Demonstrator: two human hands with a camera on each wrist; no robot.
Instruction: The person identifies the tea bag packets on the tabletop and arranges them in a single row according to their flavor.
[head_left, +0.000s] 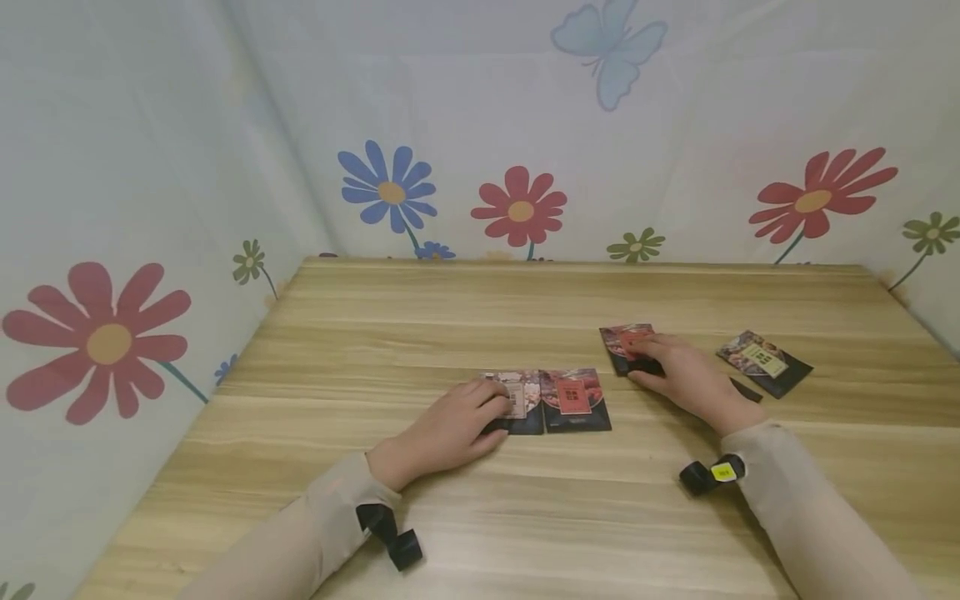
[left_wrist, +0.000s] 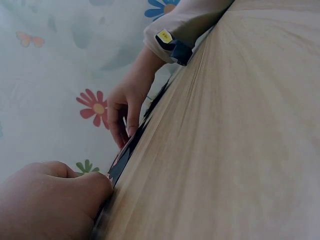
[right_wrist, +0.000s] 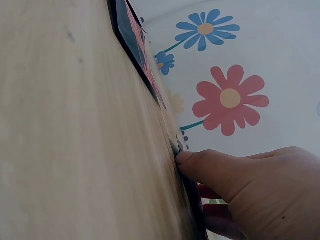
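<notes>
My left hand [head_left: 453,421] holds a flat packet with a pale label [head_left: 531,400], fingers curved over its face and thumb at its lower edge. Directly to the right of it lies a packet with a red label [head_left: 574,400], edge to edge with the first. Farther back, my right hand [head_left: 693,375] grips another red-labelled packet [head_left: 617,337], the thumb at its near edge in the right wrist view and the fingers over its face. Under the right wrist, a dark packet corner [head_left: 746,389] sticks out, the rest hidden.
A packet with a yellow label [head_left: 765,364] lies askew to the right of my right hand. All of these lie on a wood-grain table [head_left: 420,317]. Behind and to the left hangs a white curtain [head_left: 450,100] printed with flowers.
</notes>
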